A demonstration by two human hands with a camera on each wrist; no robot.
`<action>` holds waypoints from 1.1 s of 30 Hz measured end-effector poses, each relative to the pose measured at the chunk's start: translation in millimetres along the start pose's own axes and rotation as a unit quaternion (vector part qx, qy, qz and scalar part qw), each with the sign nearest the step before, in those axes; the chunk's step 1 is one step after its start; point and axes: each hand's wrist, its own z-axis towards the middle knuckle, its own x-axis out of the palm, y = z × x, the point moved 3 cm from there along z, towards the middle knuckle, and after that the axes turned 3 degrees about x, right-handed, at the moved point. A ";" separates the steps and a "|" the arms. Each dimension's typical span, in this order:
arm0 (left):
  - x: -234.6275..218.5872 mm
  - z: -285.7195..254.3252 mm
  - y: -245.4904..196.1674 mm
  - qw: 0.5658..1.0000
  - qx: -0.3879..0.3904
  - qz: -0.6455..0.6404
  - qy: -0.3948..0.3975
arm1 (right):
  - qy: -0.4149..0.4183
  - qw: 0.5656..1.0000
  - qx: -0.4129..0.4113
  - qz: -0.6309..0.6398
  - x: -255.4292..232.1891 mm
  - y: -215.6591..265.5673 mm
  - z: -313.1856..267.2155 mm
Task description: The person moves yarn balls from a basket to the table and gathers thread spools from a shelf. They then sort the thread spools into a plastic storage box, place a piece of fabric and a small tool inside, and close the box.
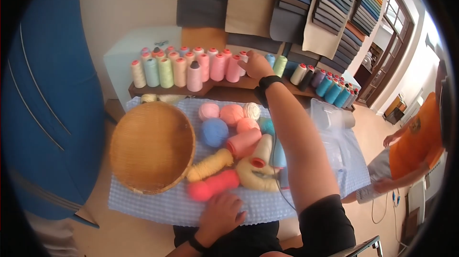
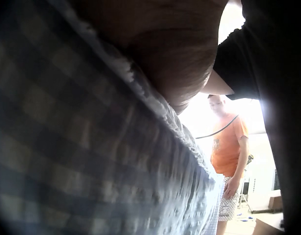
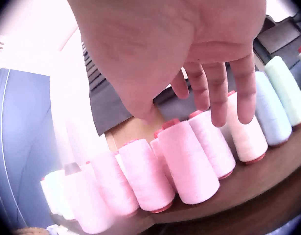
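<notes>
My right hand (image 1: pixel 258 66) reaches over the back shelf, its fingers (image 3: pixel 246 93) pointing down, spread from the thumb, just above several thread cones. Nearest beneath it are a pink cone (image 3: pixel 187 164) and a paler cone (image 3: pixel 246 134), both standing upright. A light blue cone (image 3: pixel 273 110) and a pale green one (image 3: pixel 286 90) stand beside them. My left hand (image 1: pixel 221 214) rests at the front edge of the checked tablecloth (image 1: pixel 158 209), fingers loosely bent and holding nothing. Close in front of it lies a coral-red yarn skein (image 1: pixel 213 185); a yellow skein (image 1: pixel 210 165) lies behind that.
A round wooden basket (image 1: pixel 153 147) stands on the left of the table. Yarn balls, such as a blue one (image 1: pixel 214 132), and lying cones fill the middle. Clear plastic boxes (image 1: pixel 330 133) are at right. A cable crosses the table. A person in an orange shirt (image 1: pixel 413 137) stands right.
</notes>
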 end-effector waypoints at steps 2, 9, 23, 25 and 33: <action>-0.5 -0.7 0.6 1.000 0.002 -0.006 -0.002 | 0.010 0.999 0.044 0.025 10.0 9.5 -0.1; -1.9 -1.6 2.1 0.999 0.001 -0.031 -0.009 | -0.070 0.995 0.070 0.000 58.8 4.0 28.9; 1.1 -0.1 -1.0 1.000 -0.015 -0.006 0.021 | -0.085 0.995 -0.018 0.051 -34.8 23.3 -38.6; 1.3 0.6 -1.7 1.000 -0.014 -0.004 0.019 | -0.094 0.993 -0.043 0.049 -63.4 14.2 -54.8; 0.7 2.3 -6.5 1.000 -0.009 -0.006 -0.002 | -0.094 0.994 -0.048 0.023 -177.7 -49.7 -162.4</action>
